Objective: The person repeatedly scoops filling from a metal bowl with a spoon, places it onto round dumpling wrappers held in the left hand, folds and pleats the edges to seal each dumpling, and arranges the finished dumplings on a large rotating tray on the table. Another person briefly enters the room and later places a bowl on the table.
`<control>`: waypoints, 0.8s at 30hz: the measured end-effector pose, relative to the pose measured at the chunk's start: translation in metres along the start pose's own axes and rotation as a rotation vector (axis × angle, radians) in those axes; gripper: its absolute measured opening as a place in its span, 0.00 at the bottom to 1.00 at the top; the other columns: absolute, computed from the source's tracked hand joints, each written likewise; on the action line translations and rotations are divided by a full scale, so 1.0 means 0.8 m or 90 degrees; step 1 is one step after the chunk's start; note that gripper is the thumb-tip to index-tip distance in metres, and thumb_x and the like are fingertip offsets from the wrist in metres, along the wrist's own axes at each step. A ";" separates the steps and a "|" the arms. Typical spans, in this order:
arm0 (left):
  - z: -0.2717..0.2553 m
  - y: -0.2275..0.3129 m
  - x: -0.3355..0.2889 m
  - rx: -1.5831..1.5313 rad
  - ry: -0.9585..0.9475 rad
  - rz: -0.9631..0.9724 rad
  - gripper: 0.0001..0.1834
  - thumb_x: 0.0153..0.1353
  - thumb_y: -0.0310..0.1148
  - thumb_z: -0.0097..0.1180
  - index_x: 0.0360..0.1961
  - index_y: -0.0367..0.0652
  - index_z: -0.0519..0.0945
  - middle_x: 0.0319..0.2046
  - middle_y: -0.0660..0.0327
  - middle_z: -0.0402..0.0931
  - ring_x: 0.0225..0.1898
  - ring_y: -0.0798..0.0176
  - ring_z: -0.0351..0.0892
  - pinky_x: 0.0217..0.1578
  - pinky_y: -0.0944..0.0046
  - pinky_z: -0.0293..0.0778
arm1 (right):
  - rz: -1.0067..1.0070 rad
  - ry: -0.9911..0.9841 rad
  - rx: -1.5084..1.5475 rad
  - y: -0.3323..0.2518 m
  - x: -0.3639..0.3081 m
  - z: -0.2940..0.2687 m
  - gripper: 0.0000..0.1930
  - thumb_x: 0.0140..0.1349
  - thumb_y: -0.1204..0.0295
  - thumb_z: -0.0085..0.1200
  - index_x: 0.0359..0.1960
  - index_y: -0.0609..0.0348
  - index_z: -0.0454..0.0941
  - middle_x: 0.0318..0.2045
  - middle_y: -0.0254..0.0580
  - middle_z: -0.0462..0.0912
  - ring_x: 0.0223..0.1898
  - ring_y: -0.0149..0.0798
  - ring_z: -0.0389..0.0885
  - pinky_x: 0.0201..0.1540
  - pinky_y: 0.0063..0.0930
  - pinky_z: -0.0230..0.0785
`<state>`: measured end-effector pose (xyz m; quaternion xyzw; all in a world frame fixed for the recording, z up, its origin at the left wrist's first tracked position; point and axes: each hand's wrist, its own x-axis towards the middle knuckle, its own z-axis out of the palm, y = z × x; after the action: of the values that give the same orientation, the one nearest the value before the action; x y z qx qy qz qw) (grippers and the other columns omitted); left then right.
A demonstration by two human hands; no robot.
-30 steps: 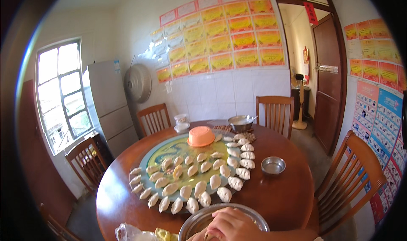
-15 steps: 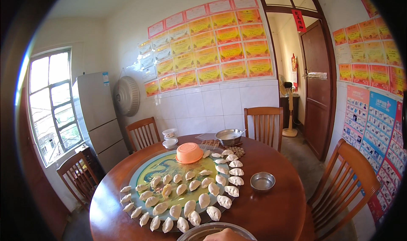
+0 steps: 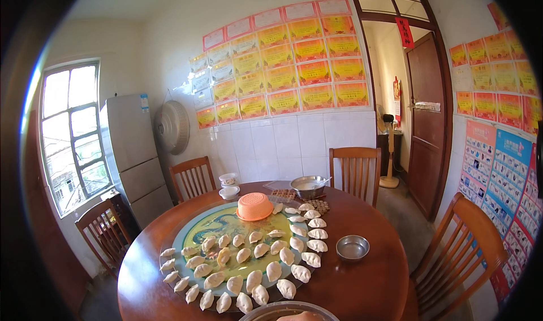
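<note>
A metal bowl (image 3: pixel 257 314) stands at the near edge of the table, cut off by the bottom of the picture. A small part of my hand, seemingly my right hand (image 3: pixel 301 317), shows over its rim; the fingers and anything in them are hidden. My left hand is out of view. Beyond the bowl, many folded dumplings (image 3: pixel 254 281) lie in curved rows on a round patterned turntable (image 3: pixel 195 225). An orange basket (image 3: pixel 254 207) sits upside down at its far side.
A small metal bowl (image 3: pixel 352 247) stands to the right. Farther back are a metal basin (image 3: pixel 308 187) with pale contents and a utensil, small brown pieces (image 3: pixel 283 195), and white bowls (image 3: pixel 229 192). Wooden chairs (image 3: pixel 461 253) surround the round table (image 3: pixel 373 287).
The view has shifted slightly, so the table's things appear a little lower and to the right. Less of the hand over the near bowl shows. The dumplings have kept their places.
</note>
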<state>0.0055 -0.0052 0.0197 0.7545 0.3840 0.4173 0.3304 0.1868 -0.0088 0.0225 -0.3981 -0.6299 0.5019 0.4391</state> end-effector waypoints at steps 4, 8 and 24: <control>0.006 -0.012 -0.003 -0.085 0.011 -0.038 0.03 0.58 0.23 0.49 0.30 0.35 0.75 0.15 0.62 0.71 0.18 0.72 0.70 0.19 0.71 0.66 | -0.031 -0.002 0.032 -0.002 0.002 0.004 0.09 0.59 0.69 0.52 0.35 0.62 0.78 0.29 0.35 0.81 0.32 0.25 0.76 0.37 0.21 0.68; 0.005 -0.031 -0.006 -0.031 0.013 -0.005 0.04 0.60 0.24 0.49 0.32 0.34 0.74 0.19 0.64 0.74 0.21 0.73 0.73 0.21 0.74 0.69 | -0.018 0.028 0.076 -0.003 0.002 0.002 0.08 0.58 0.71 0.53 0.34 0.62 0.78 0.29 0.36 0.81 0.32 0.27 0.76 0.36 0.21 0.68; 0.001 -0.013 -0.007 0.118 0.057 0.187 0.10 0.47 0.19 0.57 0.34 0.35 0.78 0.21 0.56 0.73 0.25 0.61 0.75 0.25 0.68 0.70 | -0.109 0.030 -0.215 -0.005 0.000 0.004 0.10 0.53 0.75 0.56 0.37 0.61 0.75 0.28 0.42 0.82 0.34 0.35 0.81 0.35 0.27 0.71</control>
<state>0.0014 -0.0050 0.0090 0.8106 0.3206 0.4570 0.1771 0.1836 -0.0107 0.0261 -0.4229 -0.7260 0.3406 0.4219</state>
